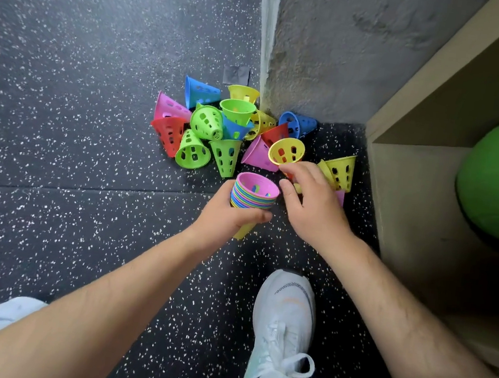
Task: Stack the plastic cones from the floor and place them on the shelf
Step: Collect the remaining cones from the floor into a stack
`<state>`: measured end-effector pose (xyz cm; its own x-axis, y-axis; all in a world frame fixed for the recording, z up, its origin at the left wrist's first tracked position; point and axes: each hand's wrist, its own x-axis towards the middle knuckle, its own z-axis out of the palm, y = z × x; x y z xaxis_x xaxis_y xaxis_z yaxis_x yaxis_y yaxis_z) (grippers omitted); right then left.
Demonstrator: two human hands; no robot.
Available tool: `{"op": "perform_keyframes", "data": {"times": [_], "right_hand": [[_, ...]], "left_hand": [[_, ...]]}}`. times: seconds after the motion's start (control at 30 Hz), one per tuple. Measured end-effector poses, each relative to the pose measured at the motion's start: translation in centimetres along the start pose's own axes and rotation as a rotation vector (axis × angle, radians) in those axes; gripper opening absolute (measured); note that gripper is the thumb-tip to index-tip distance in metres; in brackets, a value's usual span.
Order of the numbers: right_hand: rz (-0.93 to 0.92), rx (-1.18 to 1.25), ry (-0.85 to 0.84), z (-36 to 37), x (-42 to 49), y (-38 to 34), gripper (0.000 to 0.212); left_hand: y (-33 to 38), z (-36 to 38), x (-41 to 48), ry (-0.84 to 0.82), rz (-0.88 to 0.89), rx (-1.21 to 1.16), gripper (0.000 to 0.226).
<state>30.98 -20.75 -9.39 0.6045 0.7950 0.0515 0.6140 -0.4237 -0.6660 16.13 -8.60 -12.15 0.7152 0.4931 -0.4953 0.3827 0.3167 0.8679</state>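
- Head view: our left hand [229,217] is clamped round the nested cone stack [255,194], just above the floor [65,105]. Our right hand [313,205] pinches a yellow cone [286,151] at its lower rim.
- We should drop it tip-first, squarely, into the stack's pink mouth.
- The loose cones [214,129] crowd the wall corner [319,57]. The shelf [413,182] stands close on the right, with open floor to the left.

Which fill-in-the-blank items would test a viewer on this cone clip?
1. The left hand grips the stack, whose top cone is ___.
2. The right hand touches the rim of a cone coloured ___.
3. The loose cones lie in a heap on the ___.
Missing words: pink; yellow; floor.
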Motion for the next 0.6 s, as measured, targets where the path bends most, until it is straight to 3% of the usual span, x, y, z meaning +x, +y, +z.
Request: {"op": "perform_keyframes", "data": {"times": [0.1,0.23,0.37,0.6], "right_hand": [[-0.010,-0.200,0.013,-0.2,2.1,1.1,0.034],[0.049,-0.322,-0.091,0.0,4.2,2.7,0.031],[0.040,-0.304,-0.089,0.3,4.6,3.5,0.016],[-0.004,-0.011,0.151,-0.2,3.9,2.3,0.018]], "left_hand": [[0.7,0.1,0.6,-0.002,0.007,0.003,0.076],[1.2,-0.1,1.0,-0.007,-0.008,-0.022,0.077],[1.6,-0.1,0.7,-0.024,-0.012,-0.073,0.062],[0.9,-0.2,0.3,-0.023,-0.025,-0.105,0.056]]}}
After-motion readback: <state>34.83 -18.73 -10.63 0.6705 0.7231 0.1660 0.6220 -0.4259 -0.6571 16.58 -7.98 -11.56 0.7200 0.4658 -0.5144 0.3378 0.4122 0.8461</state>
